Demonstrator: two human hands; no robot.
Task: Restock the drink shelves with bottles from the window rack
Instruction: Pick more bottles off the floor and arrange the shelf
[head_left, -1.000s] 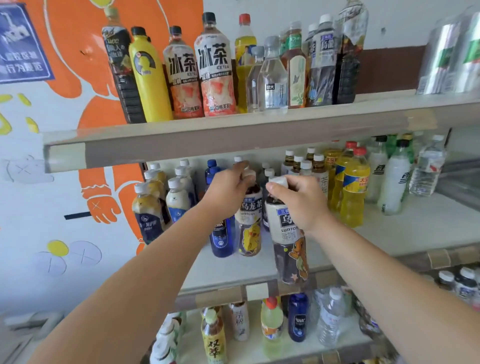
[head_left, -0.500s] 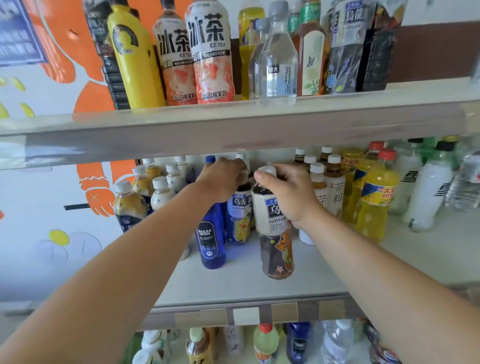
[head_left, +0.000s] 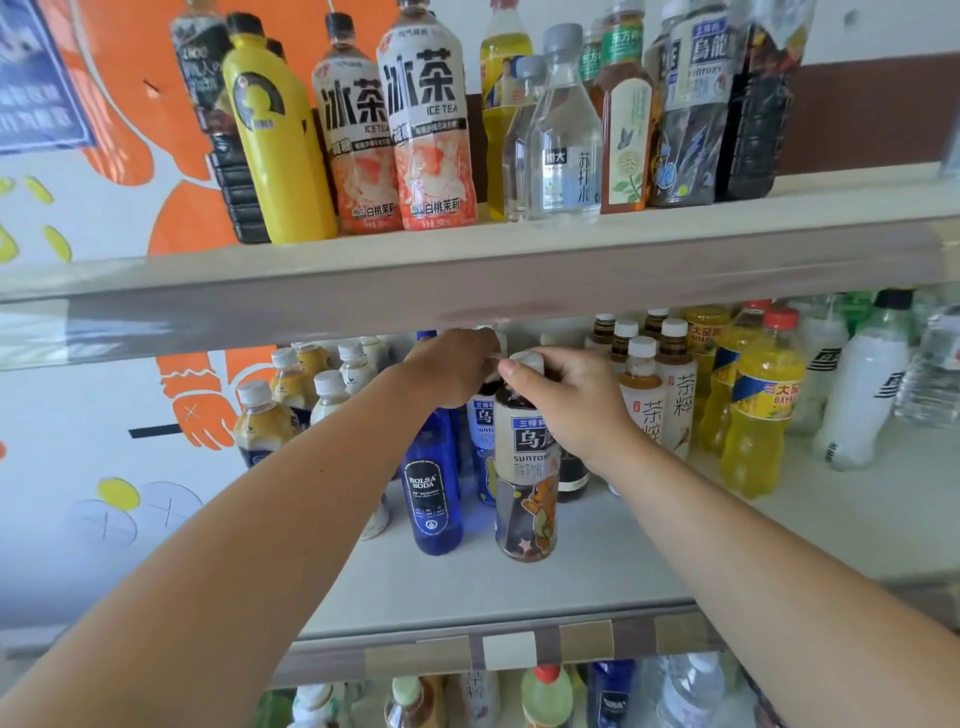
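Spanning the whole width, the top shelf (head_left: 467, 280) carries a row of tall bottles along its front edge. A yellow bottle (head_left: 275, 140) stands toward the left end with two ice tea bottles (head_left: 426, 130) beside it, then a clear soda water bottle (head_left: 563, 140) and darker tea bottles toward the right.

Below it, the middle shelf (head_left: 597, 582) holds smaller stock. White bottles (head_left: 862, 400) and red-capped yellow drink bottles (head_left: 758, 415) stand near its right end. White-capped tea bottles (head_left: 675, 395) are just left of those, and pale milk-tea bottles (head_left: 265, 421) crowd the back of the left end.

A blue Bolsa Soda bottle (head_left: 434, 488) stands upright toward the front, about midway along the middle shelf. Just right of it is the Suntory oolong tea bottle (head_left: 524, 467), upright, its base down at the shelf board near the front edge. The right hand (head_left: 571, 400) is clamped on this bottle's neck, thumb and fingers curled round the white cap.

Behind it and slightly left is a second oolong tea bottle (head_left: 484, 421). The left hand (head_left: 457, 366) is curled over its top, gripping it, and the cap is mostly hidden under the fingers. Both hands are close together, almost touching, just under the top shelf's front lip.

A small red-capped bottle (head_left: 546, 693) and others show below the middle shelf.
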